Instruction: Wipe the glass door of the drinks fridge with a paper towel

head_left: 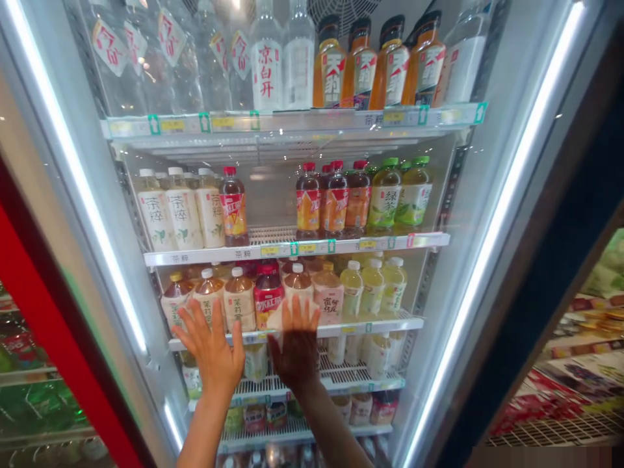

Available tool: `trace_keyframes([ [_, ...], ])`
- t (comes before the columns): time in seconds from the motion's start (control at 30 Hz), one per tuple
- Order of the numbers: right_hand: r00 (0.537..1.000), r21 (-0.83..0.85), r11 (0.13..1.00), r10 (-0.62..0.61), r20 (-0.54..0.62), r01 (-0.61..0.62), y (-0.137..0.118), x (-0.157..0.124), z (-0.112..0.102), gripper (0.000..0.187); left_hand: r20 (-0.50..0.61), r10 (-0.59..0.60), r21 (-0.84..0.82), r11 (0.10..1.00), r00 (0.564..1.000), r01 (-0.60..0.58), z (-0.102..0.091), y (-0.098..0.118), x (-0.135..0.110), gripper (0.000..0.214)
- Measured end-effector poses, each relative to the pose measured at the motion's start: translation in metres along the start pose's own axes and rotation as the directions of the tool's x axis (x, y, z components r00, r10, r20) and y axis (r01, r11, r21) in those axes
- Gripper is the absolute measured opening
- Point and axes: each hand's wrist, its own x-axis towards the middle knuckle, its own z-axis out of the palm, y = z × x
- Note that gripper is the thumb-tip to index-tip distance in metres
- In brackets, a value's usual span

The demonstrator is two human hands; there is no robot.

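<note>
The left hand [209, 348] and right hand [295, 341] lie flat on the fridge's glass door [273, 195]; the fingers [203, 312] are spread and released, grasping nothing; the door sits before the bottles [268, 299]; flat palms spread pressure evenly across the glass.

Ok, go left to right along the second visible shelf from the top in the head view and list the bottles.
White-capped 茶粹 bottles → lone red-capped bottle → group of red-capped bottles → green-capped 绿茶 bottles
</note>
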Motion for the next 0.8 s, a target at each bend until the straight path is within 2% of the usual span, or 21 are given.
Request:
trace_keyframes([
  [0.1,0.971,-0.027,0.979,0.196,-0.136,-0.202,-0.003,0.011,0.006,0.072,0.002,0.001,-0.004,1.0,1.0,-0.001,-0.009,-0.021,0.0,0.081],
  [0.17,0.946,-0.017,0.961,0.267,-0.186,-0.275,-0.014,0.014,0.014,0.072,0.012,-0.008,-0.014,1.0,1.0,0.008,-0.012,-0.034,-0.001,0.08],
  [0.23,0.966,-0.015,0.977,0.208,-0.152,-0.212,-0.034,0.009,0.025,0.076,0.041,-0.013,-0.032,0.999,0.999,0.014,-0.014,-0.044,-0.003,0.079],
  [0.33,0.999,-0.018,0.999,0.048,-0.015,-0.048,-0.06,-0.002,0.038,0.079,0.094,-0.012,-0.067,0.998,0.996,0.019,-0.016,-0.057,-0.005,0.076],
  [0.4,0.999,-0.031,0.998,0.053,-0.012,-0.053,-0.064,-0.002,0.039,0.077,0.114,-0.009,-0.085,0.996,0.993,0.019,-0.018,-0.064,-0.006,0.074],
  [0.47,0.979,-0.036,0.982,0.18,-0.1,-0.184,-0.062,0.005,0.034,0.073,0.117,-0.007,-0.096,0.995,0.993,0.018,-0.02,-0.069,-0.006,0.071],
  [0.53,0.929,-0.02,0.944,0.319,-0.186,-0.328,-0.063,0.012,0.031,0.071,0.115,-0.008,-0.104,0.994,0.993,0.02,-0.022,-0.073,-0.006,0.068],
  [0.57,0.919,-0.014,0.935,0.344,-0.191,-0.353,-0.067,0.014,0.032,0.07,0.113,-0.01,-0.104,0.994,0.994,0.022,-0.022,-0.074,-0.006,0.066],
  [0.6,0.934,-0.017,0.946,0.317,-0.165,-0.324,-0.073,0.013,0.035,0.07,0.114,-0.01,-0.103,0.994,0.993,0.022,-0.023,-0.075,-0.006,0.065],
  [0.7,0.993,-0.019,0.993,0.113,-0.017,-0.113,-0.084,0.003,0.046,0.072,0.113,0.001,-0.102,0.995,0.994,0.011,-0.024,-0.075,-0.005,0.063],
  [0.73,0.997,-0.015,0.997,0.082,-0.007,-0.082,-0.081,0.0,0.047,0.071,0.108,0.0,-0.105,0.994,0.994,0.011,-0.025,-0.074,-0.005,0.063],
  [0.8,0.984,-0.02,0.988,0.15,-0.099,-0.152,-0.065,-0.001,0.045,0.07,0.087,-0.007,-0.115,0.993,0.996,0.017,-0.026,-0.073,-0.004,0.064],
])
